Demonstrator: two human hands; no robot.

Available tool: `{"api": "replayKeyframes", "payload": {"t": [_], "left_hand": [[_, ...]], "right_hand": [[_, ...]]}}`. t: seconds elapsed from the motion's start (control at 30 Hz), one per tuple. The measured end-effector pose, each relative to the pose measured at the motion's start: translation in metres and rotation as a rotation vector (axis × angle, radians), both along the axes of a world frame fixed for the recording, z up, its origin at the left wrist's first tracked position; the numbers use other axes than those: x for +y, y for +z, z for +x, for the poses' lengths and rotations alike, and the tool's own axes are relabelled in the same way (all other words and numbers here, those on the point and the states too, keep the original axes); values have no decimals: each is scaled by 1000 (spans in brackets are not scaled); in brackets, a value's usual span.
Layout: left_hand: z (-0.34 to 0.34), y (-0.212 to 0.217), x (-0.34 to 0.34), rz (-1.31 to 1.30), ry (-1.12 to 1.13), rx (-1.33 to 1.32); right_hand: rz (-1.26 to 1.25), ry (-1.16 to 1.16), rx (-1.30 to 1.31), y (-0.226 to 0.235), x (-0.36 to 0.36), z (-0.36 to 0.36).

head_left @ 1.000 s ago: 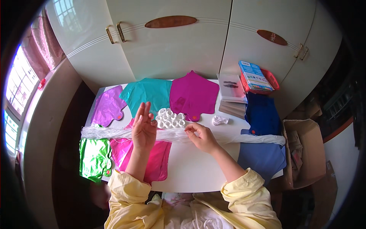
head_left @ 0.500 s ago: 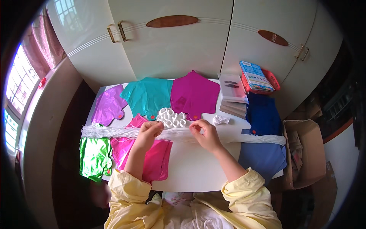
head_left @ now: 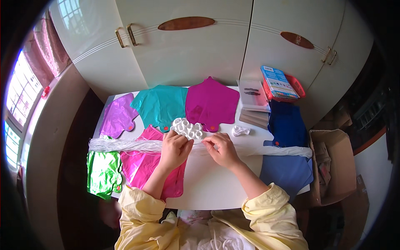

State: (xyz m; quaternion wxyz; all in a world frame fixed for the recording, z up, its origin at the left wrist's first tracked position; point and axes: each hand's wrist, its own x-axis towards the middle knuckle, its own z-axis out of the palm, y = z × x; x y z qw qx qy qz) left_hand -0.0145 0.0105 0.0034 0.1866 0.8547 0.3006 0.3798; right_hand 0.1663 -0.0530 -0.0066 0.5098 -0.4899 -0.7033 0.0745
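My left hand [head_left: 176, 149] is closed, its fingers curled, over the long bundle of white string [head_left: 121, 145] lying across the table. A short gap away, my right hand [head_left: 221, 149] pinches thumb and fingertips together above the same bundle. Whatever the fingers hold is too fine to make out. Just beyond my left fingers sits a cluster of white rings [head_left: 187, 128]. Flat foil balloons lie around: a magenta one [head_left: 211, 102] and a teal one [head_left: 160, 105] behind, a pink one [head_left: 171, 183] partly under my left forearm.
A crumpled white piece [head_left: 241, 131] lies right of the rings. Purple [head_left: 118, 112], green [head_left: 102, 173], dark blue [head_left: 286, 123] and slate-blue [head_left: 285, 173] foil balloons lie toward the sides. Behind are a clear box [head_left: 253, 98] and a red basket [head_left: 296, 85]. A cardboard box [head_left: 341, 166] stands at right.
My left hand has moved right and its back has turned upward, fingers now beside the rings. My right hand has shifted slightly left and nearer me, narrowing the gap between them.
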Motion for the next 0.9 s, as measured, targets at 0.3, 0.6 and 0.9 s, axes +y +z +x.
{"api": "replayKeyframes", "payload": {"t": [0.3,0.6,0.9], "left_hand": [[-12,-5,7,-1180,-798,-1147],[-24,-1,15,-893,-740,-1041],[-23,0,10,-1099,-1060,-965]], "right_hand": [[-105,97,-73,-11,1,-2],[-127,102,12,-9,-1,-2],[-391,611,330,-8,-8,-24]]}}
